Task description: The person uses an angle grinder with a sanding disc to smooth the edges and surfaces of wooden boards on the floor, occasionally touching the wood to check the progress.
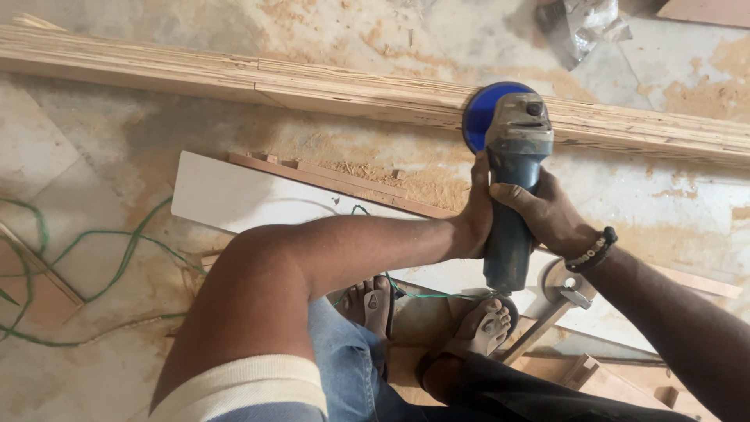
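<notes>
Head view is showing an angle grinder (512, 184) right of centre, its blue disc (478, 117) touching the long wooden plank (234, 78) crossing the upper frame. Left hand (475, 207) and right hand (543, 211) are wrapping closed fingers around its body, 2 sandalled feet (437, 312) resting below.

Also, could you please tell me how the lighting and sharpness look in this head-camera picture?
Head view: soft, even daylight with no glare; faint shadows lie under the long wooden plank. The grinder, left hand and right hand are sharp, and the plank bows slightly from wide-angle distortion.
</notes>
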